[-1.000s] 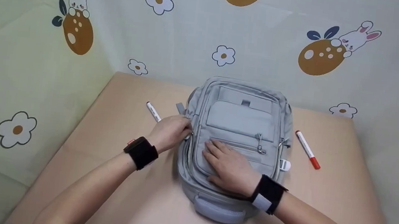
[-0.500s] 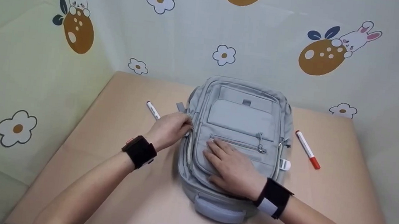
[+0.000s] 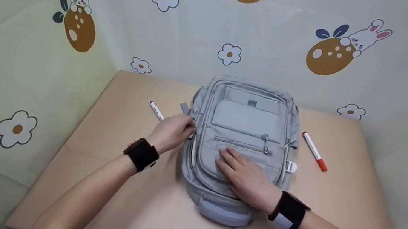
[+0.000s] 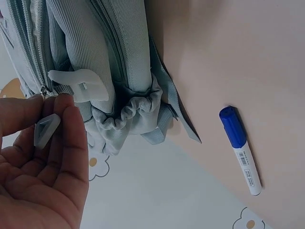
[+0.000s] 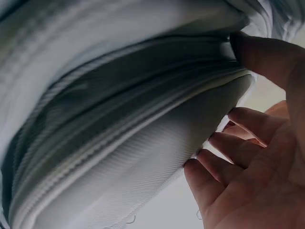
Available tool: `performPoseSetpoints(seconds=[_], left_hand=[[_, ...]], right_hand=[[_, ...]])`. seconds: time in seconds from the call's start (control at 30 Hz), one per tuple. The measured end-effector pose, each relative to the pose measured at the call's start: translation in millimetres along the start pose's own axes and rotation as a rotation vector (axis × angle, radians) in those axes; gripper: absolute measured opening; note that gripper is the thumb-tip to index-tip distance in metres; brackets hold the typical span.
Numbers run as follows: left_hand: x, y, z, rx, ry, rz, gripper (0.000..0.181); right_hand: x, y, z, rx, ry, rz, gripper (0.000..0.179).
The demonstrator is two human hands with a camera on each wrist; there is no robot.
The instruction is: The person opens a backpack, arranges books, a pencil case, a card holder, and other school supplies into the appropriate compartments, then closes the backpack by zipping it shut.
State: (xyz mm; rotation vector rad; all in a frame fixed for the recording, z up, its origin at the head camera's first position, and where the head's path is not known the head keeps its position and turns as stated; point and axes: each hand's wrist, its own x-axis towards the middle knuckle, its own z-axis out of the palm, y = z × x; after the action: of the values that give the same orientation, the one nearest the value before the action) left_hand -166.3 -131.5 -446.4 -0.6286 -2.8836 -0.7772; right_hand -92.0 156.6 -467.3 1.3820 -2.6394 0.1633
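A grey backpack (image 3: 245,120) lies on the table with its front panel up and its padded handle toward me. At the bag's left side, my left hand (image 3: 172,131) pinches a zipper pull (image 4: 46,131), whose grey loop-shaped tab shows between the fingers in the left wrist view. My right hand (image 3: 252,180) rests on the lower front panel with fairly straight fingers, holding nothing. Close up in the right wrist view, its fingertips touch the fabric beside a gaping zipper seam (image 5: 119,129). A white buckle (image 4: 83,83) sits near the left hand.
A blue-capped marker (image 4: 240,148) lies left of the bag, partly hidden by the left hand in the head view. To the right lies a red-capped marker (image 3: 314,151). Patterned cloth (image 3: 190,26) hangs behind and beside the table (image 3: 104,195).
My right hand has slid a little to the right and toward me over the front panel. The left hand keeps its pinch at the bag's side, nearly in place.
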Motion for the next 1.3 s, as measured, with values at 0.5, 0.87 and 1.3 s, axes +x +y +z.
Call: performPoseSetpoints(seconds=[0.5,0.87,1.3], left_hand=[[-25.4,19.6,-4.8,0.047,-0.132,0.031,0.008],[-32.8,18.7,-5.7,-0.020,-0.095,0.046,0.003],[-36.5,18.7,-8.2,-0.077,-0.083,0.009,0.004]], right_hand=[[2.0,4,-3,0.008,0.008,0.002,0.071],[-8.6,4,-10,0.056,-0.042,0.038,0.072],[-45.6,12,-14,0.085,0.003,0.088,0.073]])
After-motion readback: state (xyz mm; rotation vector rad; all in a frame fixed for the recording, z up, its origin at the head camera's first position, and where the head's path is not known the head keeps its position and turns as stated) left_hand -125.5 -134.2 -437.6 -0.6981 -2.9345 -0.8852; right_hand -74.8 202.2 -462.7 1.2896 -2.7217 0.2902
